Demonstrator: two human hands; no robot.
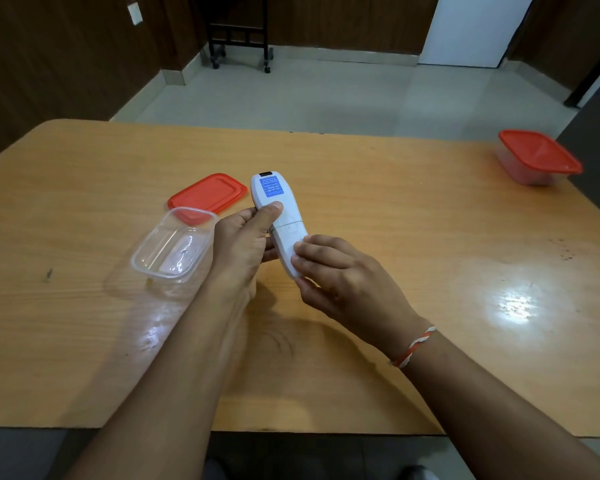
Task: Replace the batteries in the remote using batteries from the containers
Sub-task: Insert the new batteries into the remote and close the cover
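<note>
A white remote (274, 199) with a blue label on its back is held face down above the table's middle. My left hand (245, 244) grips its middle, thumb on the back. My right hand (333, 271) holds the near end, fingers pressed on the battery cover (290, 239), which sits on the remote with a seam showing. A clear open container (172, 245) stands left of my left hand, and no batteries show inside it. Its red lid (207, 195) lies flat just behind it. A second container with a red lid on (537, 155) stands at the far right.
The wooden table (413, 237) has its near edge close to me and its far edge beyond the remote. Beyond the table are a pale floor, a black wheeled rack (239, 36) and a white door (471, 29).
</note>
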